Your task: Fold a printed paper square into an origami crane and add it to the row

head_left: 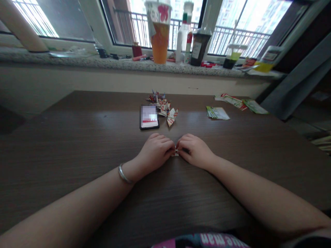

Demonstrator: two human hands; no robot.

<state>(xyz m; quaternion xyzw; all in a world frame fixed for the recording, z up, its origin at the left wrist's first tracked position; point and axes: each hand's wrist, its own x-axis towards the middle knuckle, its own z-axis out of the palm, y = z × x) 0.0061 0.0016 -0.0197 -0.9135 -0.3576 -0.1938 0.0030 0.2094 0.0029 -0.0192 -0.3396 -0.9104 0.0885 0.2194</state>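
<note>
My left hand (155, 151) and my right hand (194, 148) meet on the dark wooden table (77, 144), fingers curled and pinched together on a small folded piece of printed paper (176, 152), mostly hidden between them. A silver bangle (123, 175) sits on my left wrist. Just beyond my hands lies a phone (149, 116) with its screen lit. Beside the phone is a cluster of folded paper cranes (165, 106).
A stack of printed paper slips (217, 113) and more leaflets (241, 102) lie at the far right of the table. The stone windowsill (77, 61) holds a tall orange drink cup (159, 32), a white bottle (184, 34), a dark drink cup (199, 46) and small clutter.
</note>
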